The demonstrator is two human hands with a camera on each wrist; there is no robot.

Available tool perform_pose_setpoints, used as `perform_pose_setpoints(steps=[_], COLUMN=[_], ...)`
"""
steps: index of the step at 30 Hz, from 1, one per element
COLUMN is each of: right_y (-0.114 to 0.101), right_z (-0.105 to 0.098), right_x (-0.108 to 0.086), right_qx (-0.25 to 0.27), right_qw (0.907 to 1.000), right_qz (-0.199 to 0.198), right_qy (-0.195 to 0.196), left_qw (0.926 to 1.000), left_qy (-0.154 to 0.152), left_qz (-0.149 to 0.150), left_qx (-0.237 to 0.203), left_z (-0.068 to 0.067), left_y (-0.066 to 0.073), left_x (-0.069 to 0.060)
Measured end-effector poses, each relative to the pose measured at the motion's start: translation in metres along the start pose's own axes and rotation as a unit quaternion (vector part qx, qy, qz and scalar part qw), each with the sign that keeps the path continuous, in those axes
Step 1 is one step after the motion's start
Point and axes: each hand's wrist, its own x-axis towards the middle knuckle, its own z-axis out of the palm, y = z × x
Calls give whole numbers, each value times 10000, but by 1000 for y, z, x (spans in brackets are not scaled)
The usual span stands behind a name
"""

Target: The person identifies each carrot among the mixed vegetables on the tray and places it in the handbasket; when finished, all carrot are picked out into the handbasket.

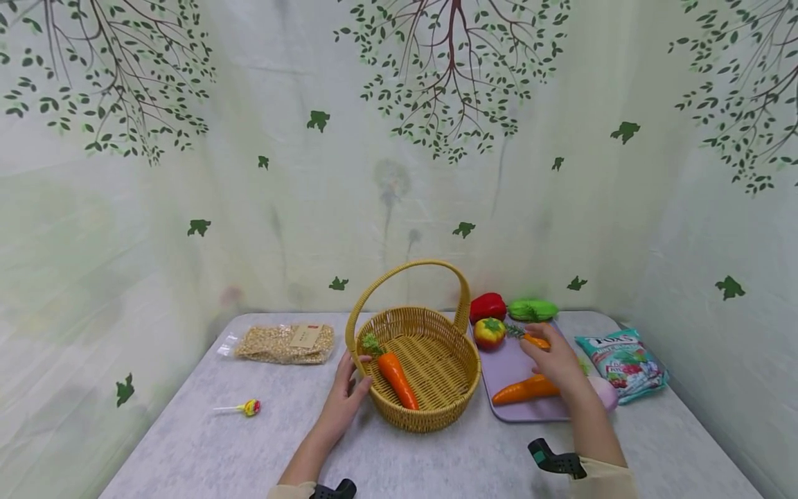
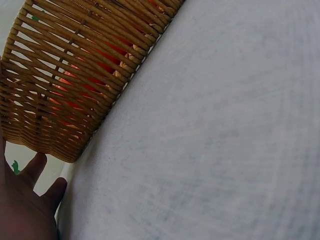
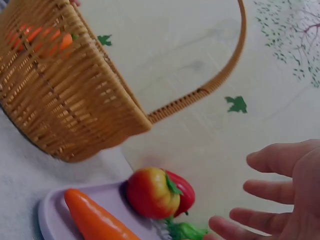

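Note:
A round woven basket (image 1: 430, 416) with a tall arched handle stands mid-table, and an orange carrot (image 1: 397, 380) with a green top lies in it. My left hand (image 1: 344, 396) rests against the basket's left side, its index finger and thumb at the rim. In the left wrist view, two lower fingers (image 2: 34, 170) are spread beside the wickerwork. My right hand (image 1: 555, 357) hovers over the purple tray (image 1: 508, 367), fingers extended and apart, near a small carrot (image 1: 536, 341). A larger carrot (image 1: 524, 390) lies partly beneath that hand.
Also at the tray are a red pepper (image 1: 488, 307), a red-yellow fruit (image 1: 489, 334), a green bumpy vegetable (image 1: 533, 309) and a pale purple item (image 1: 603, 393). A teal candy bag (image 1: 625, 364) lies right. Left are a bag of grains (image 1: 283, 344) and a lollipop (image 1: 251, 407).

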Motion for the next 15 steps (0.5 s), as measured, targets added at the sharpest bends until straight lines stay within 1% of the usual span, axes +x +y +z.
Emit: perform_pose_setpoints(steps=[4,11,15], right_y=[7,12,15], right_z=[-8,-18,-21], right_x=[-3,-8,-8], right_qx=[-334,-361,-621], right_qw=[9994,9984,9969], right_qz=[28,409,446], right_qy=[-83,-142,-184], left_qw=[10000,9999,9999], left_qy=[-8,-2,-15], left_qz=[1,-81,-70], left_qx=[68,114,108], left_z=[0,0,0], left_y=[-2,-5,-4], left_x=[-1,1,0])
